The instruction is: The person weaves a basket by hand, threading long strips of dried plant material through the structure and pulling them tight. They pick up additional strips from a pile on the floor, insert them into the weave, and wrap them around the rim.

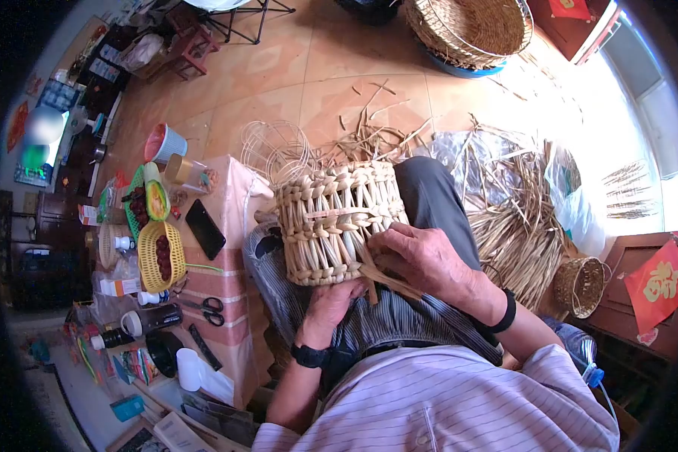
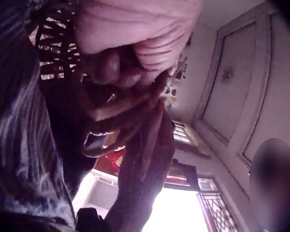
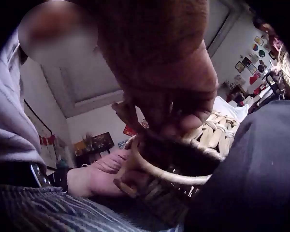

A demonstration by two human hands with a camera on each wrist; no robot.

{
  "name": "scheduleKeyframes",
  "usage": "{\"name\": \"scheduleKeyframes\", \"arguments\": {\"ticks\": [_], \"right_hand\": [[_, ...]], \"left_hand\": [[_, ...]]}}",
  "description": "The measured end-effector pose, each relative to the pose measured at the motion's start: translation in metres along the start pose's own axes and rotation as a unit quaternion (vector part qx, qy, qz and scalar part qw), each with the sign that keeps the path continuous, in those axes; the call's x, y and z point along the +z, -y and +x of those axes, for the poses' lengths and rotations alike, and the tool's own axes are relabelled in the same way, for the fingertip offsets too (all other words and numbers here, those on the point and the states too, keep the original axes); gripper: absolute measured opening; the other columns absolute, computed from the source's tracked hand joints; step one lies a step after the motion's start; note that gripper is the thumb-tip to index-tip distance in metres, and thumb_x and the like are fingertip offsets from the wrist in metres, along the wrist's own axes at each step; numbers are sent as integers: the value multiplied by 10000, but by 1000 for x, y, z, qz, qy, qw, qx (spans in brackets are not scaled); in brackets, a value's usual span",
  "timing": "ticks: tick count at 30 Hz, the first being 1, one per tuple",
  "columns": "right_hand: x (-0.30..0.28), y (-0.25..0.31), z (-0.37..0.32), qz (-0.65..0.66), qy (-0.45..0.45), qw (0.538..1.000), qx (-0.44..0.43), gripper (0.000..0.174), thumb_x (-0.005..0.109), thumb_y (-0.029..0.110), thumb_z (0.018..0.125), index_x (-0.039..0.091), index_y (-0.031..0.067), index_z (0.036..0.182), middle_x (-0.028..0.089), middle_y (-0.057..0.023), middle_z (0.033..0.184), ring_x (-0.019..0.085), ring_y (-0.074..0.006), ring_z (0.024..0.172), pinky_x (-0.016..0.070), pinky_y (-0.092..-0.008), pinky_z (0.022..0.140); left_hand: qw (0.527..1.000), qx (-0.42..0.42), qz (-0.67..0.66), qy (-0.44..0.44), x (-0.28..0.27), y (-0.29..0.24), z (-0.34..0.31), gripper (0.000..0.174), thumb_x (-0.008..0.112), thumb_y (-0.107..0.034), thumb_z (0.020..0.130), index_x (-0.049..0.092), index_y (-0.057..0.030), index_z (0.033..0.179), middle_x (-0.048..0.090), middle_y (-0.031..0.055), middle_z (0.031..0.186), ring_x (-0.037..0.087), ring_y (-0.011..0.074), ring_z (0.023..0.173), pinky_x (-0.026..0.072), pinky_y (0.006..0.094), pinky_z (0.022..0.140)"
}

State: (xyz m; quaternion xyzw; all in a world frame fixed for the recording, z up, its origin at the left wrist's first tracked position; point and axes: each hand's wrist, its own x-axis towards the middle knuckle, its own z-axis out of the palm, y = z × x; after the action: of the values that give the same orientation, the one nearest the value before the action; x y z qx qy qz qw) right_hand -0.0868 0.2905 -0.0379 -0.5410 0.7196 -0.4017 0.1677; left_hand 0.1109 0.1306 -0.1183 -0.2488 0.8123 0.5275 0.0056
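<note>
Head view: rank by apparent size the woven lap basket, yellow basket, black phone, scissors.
Largest to smallest:
1. woven lap basket
2. yellow basket
3. black phone
4. scissors
Apparent size only; true sizes unsure, since camera distances differ.

Right fingers (image 1: 384, 239): basket (image 1: 339, 215) touching, blocks leftward; strips (image 1: 392, 282) bodyward; knee (image 1: 433, 192) beyond. Free room: above. Left fingers (image 1: 352, 290): basket against them; lap (image 1: 399, 320) beneath; worktop (image 1: 227, 187) apart, leftward.

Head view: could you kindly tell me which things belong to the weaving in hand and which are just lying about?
Apparently for the job: held woven basket; loose strip; pile of dry stalks.
Probably just lying about: phone; yellow basket; cut fruit.
</note>
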Motion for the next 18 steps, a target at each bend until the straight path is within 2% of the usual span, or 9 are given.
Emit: {"name": "scheduleKeyframes", "arguments": {"ticks": [3, 5, 7, 8, 11, 12, 15, 16, 18], "right_hand": [[0, 2, -1, 0, -14, 1000, -18, 265, 740, 245, 915, 673, 89, 1119, 661, -119, 934, 717, -358, 796, 595, -463, 669], [2, 2, 0, -32, -18, 999, -39, 249, 745, 243, 907, 667, 93, 1089, 644, -117, 918, 709, -354, 784, 585, -461, 654], [2, -1, 3, -47, -23, 996, -70, 222, 755, 215, 895, 665, 96, 1060, 617, -106, 883, 687, -336, 745, 568, -448, 631], [0, -3, 5, -45, -26, 995, -90, 205, 763, 187, 887, 667, 98, 1045, 598, -96, 857, 670, -319, 713, 557, -436, 614], [-6, 0, 3, -39, -53, 991, -118, 226, 774, 201, 882, 645, 94, 1033, 558, -83, 843, 644, -305, 672, 544, -429, 589], [-11, 3, 0, -37, -64, 990, -121, 246, 776, 222, 883, 633, 91, 1035, 547, -82, 849, 639, -306, 668, 543, -430, 585], [-49, 20, -18, -73, -127, 984, -97, 248, 782, 196, 877, 627, 87, 1037, 518, -65, 852, 612, -259, 632, 527, -409, 557], [-64, 19, -27, -129, -129, 979, -86, 227, 773, 178, 878, 631, 84, 1027, 518, -61, 856, 609, -241, 632, 515, -399, 541], [-91, -5, -56, -222, -116, 966, -67, 177, 754, 143, 877, 642, 76, 998, 521, -54, 862, 607, -217, 645, 500, -383, 529]], "left_hand": [[971, -31, -236, -16, 8, 5, 6, 141, 684, -117, 1005, 629, -117, 1134, 635, -5, 996, 585, 91, 852, 471, 261, 690], [860, -122, -489, -82, 24, -26, 13, 183, 694, -119, 1005, 613, -117, 1169, 635, 2, 1043, 583, 89, 844, 476, 260, 692], [963, 29, -263, -44, 16, 11, 20, 405, 707, -138, 1012, 575, -110, 1394, 652, 49, 1223, 606, 167, 1091, 525, 341, 922], [988, 130, 9, -86, 14, 19, 18, 468, 710, -140, 1007, 554, -115, 1447, 657, 65, 1260, 593, 192, 1166, 510, 369, 995], [986, 139, 42, -82, 14, 28, 14, 653, 746, -174, 956, 504, -152, 1562, 609, 114, 1470, 498, 262, 1412, 400, 460, 1193], [980, 155, 90, -84, 7, 29, 9, 667, 754, -187, 948, 502, -152, 1565, 597, 109, 1495, 504, 259, 1416, 396, 462, 1201], [981, 153, -107, -57, -1, 20, -1, 695, 772, -252, 961, 470, -159, 1581, 605, 50, 1505, 543, 229, 1402, 386, 482, 1233], [921, 70, -382, -17, 2, 20, -4, 704, 778, -252, 961, 461, -166, 1584, 615, 38, 1491, 551, 223, 1393, 387, 497, 1234], [851, 39, -523, 32, 1, -4, -5, 754, 823, -220, 927, 446, -182, 1579, 598, 21, 1486, 558, 232, 1377, 415, 536, 1213]]}}
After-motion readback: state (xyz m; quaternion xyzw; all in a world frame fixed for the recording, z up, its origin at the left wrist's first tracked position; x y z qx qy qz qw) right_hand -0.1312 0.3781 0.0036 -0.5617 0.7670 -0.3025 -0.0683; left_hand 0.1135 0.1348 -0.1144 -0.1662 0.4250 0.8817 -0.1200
